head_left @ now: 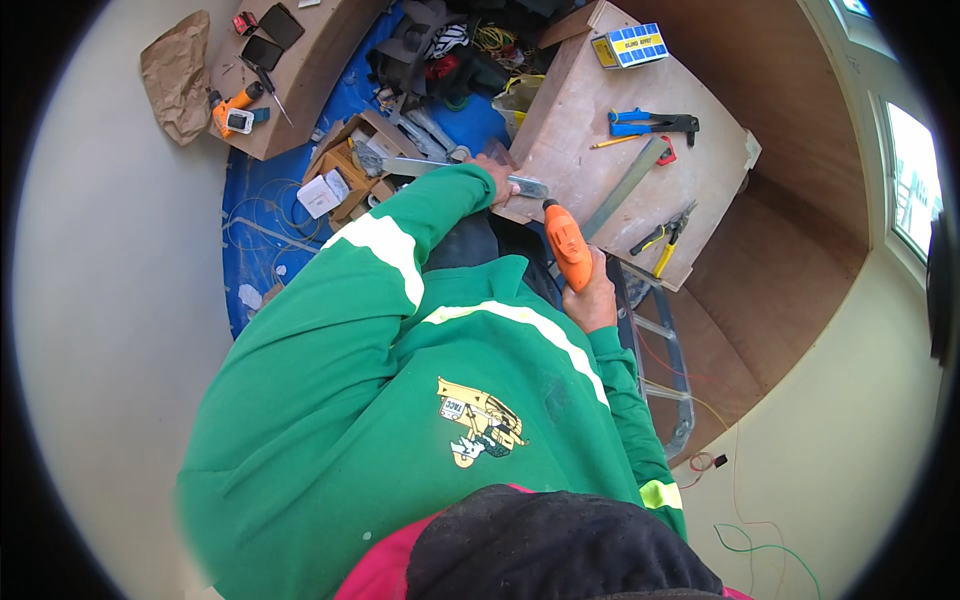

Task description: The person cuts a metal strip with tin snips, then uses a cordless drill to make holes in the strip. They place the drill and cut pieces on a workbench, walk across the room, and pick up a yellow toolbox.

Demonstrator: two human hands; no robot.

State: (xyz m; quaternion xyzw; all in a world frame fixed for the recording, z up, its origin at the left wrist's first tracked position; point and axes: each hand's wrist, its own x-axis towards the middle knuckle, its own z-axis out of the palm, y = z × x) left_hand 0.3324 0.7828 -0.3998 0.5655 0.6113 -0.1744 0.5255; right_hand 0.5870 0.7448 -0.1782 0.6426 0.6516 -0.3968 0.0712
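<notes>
My left hand [490, 180] is closed around a narrow grey metal strip [415, 168], whose right end lies at the near corner of a plywood surface [590, 90]. An orange power drill [568, 245] is gripped in my right hand [593, 300]. Its dark front end points at the strip's right end; whether they touch I cannot tell. Right of the drill lies a flat grey-green bar [625, 190]. Farther back on the plywood are a blue-handled hand riveter [650, 124], a pencil [614, 142] and a red tape measure [667, 151]. Yellow-and-black pliers [668, 245] lie near its right edge.
A blue-and-yellow box [630, 46] stands on the plywood's far edge. Below right is a metal ladder [680, 375]. An open cardboard box [345, 160] sits on the blue floor covering [250, 230]. Another orange drill [238, 102] and a paper bag [175, 80] lie far left.
</notes>
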